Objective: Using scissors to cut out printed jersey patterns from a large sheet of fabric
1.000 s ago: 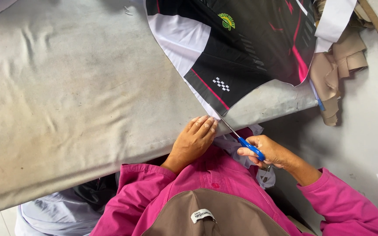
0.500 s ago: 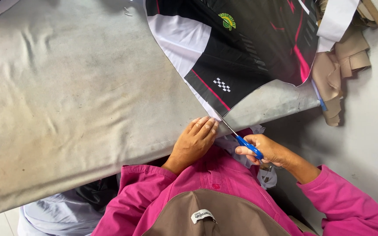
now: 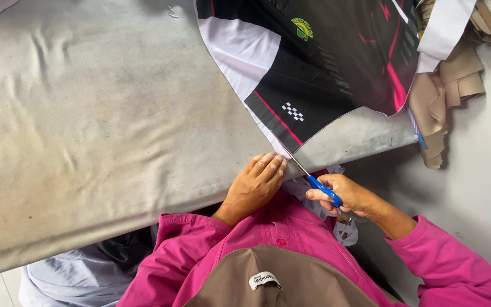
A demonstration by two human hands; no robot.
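While scissors [image 3: 313,179] cut on, fabric [image 3: 313,74] unmoved (barely).

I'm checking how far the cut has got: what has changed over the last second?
Very little. The right hand holds the blue-handled scissors at the near edge of the printed black, white and pink fabric, blades pointing up into it as before; any advance is too small to tell. The left hand stays flat at the table edge beside the blades. Fabric and tan scraps have not shifted.
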